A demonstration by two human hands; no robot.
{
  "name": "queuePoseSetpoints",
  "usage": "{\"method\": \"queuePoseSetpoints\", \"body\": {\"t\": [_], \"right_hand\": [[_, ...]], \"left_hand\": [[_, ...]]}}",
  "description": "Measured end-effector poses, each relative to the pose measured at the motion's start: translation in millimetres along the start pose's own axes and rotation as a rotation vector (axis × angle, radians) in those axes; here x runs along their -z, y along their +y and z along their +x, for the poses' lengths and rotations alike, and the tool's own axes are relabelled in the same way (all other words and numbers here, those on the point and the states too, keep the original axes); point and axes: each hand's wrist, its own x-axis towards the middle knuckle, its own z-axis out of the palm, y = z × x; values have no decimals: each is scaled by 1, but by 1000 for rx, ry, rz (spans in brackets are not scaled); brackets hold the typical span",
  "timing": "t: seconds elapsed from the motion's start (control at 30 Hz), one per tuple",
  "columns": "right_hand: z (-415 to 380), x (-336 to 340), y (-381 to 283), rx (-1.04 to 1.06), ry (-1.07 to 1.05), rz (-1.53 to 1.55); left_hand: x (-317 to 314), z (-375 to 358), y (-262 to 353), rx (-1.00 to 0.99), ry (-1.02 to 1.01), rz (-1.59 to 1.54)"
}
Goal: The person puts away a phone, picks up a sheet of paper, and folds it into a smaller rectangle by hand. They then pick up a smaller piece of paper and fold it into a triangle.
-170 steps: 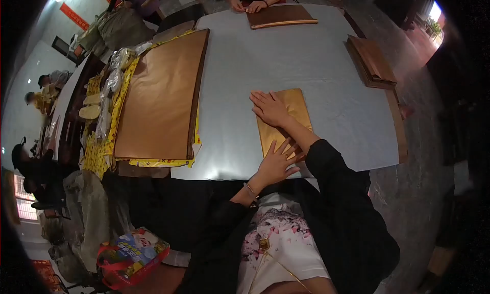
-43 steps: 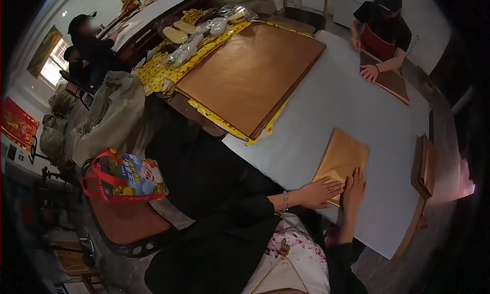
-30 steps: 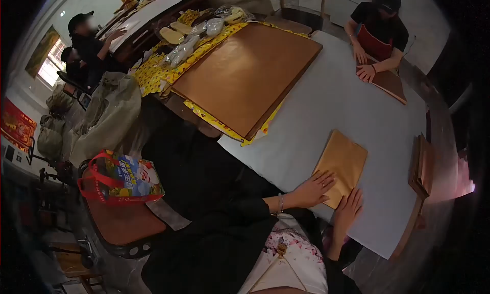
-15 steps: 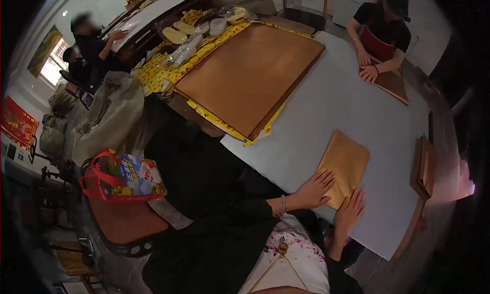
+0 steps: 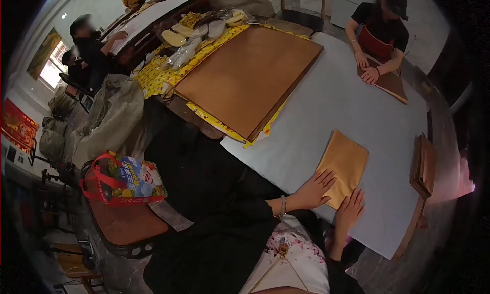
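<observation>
A folded sheet of golden-brown paper [image 5: 348, 158] lies on the pale table covering in front of me. My left hand [image 5: 312, 190] rests flat on its near left edge, fingers stretched out, with a ring and a bracelet showing. Across the near right corner lies my right hand [image 5: 350, 211], its fingers extended and pressed down along the paper's edge. Neither hand grips anything. Beyond them is a large stack of brown sheets [image 5: 250, 79] on yellow patterned wrapping [image 5: 153, 75].
Opposite, a co-worker [image 5: 380, 44] presses a brown folded sheet [image 5: 390, 84]. Folded brown pieces [image 5: 423, 166] are piled at the table's right edge. Plastic-wrapped items [image 5: 186, 51] sit behind the stack. A red-handled bag [image 5: 133, 179] stands on a chair [image 5: 127, 225] at left.
My hands and the paper beneath them stay almost in place. The co-worker's hands have shifted slightly on their sheet and moved a little apart.
</observation>
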Motion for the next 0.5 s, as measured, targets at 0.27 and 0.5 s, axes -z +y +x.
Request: {"method": "queuePoseSetpoints", "body": {"t": [0.27,0.5], "right_hand": [[1,-1,2,6,-23,-21],[1,-1,0,-6,-12,-24]], "left_hand": [[5,1,2,23,-52,-4],[6,0,2,15,-15,-1]]}}
